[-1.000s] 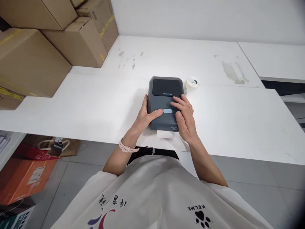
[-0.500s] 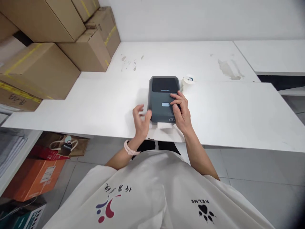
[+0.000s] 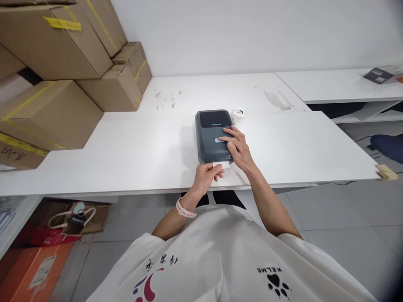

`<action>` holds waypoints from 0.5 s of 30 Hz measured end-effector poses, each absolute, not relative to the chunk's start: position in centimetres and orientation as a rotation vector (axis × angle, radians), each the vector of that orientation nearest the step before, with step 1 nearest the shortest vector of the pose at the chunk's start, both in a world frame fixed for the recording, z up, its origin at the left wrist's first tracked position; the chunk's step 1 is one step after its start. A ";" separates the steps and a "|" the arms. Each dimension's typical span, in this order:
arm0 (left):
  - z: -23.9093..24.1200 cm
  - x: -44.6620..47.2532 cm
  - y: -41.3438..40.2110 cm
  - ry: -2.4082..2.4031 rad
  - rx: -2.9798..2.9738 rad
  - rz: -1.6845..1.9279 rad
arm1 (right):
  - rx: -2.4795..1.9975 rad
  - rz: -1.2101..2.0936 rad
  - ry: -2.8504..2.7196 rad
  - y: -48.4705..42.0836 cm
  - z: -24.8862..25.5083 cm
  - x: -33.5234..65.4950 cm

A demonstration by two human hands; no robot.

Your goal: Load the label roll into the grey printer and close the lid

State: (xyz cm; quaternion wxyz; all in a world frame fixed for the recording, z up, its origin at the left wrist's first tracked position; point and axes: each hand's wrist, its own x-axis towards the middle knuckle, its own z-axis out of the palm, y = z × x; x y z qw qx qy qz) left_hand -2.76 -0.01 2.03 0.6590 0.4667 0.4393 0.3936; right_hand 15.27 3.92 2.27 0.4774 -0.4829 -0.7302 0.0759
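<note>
A dark grey label printer (image 3: 209, 144) stands on the white table, its dark window facing up. A white paper label (image 3: 224, 165) sticks out of its front edge. My left hand (image 3: 206, 174) pinches the label's left end between thumb and fingers, close to the printer. My right hand (image 3: 241, 149) lies over the printer's right side with fingers stretched out, one fingertip on the light button (image 3: 218, 140). Just behind the printer's right corner is a roll of white labels (image 3: 238, 115). A strip of pale paper under the label is partly hidden by my hands.
Cardboard boxes (image 3: 53, 111) with yellow tape are stacked at the left of the white table (image 3: 151, 155). A dark box (image 3: 379, 75) lies on the far right surface. Below on the left are an orange box (image 3: 37, 268) and a bag. A blue seat (image 3: 388, 147) stands at right.
My left hand has moved right from beside the printer to its front and taken hold of the label. My right hand stays on the printer. The camera view has shifted.
</note>
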 end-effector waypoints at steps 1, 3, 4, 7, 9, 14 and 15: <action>1.9 -2.9 0.1 0.982 1.080 0.874 | -1.182 0.168 -1.812 3.9 2.3 15.4; 1.6 -3.2 0.4 0.958 1.122 0.832 | -1.190 0.124 -1.859 3.8 2.5 15.6; 1.6 -3.4 0.6 0.949 1.135 0.812 | -1.196 0.097 -1.880 3.7 2.6 15.6; 1.4 -3.6 1.0 0.932 1.156 0.776 | -1.258 -0.007 -1.935 3.3 2.9 15.4; 1.4 -3.7 1.1 0.914 1.167 0.771 | -1.333 -0.093 -1.955 3.0 3.1 15.1; 1.1 -3.7 1.2 0.886 1.194 0.774 | -1.448 -0.219 -1.982 2.4 3.2 14.5; 1.0 -3.7 1.2 0.881 1.198 0.776 | -1.450 -0.217 -1.987 2.4 3.2 14.4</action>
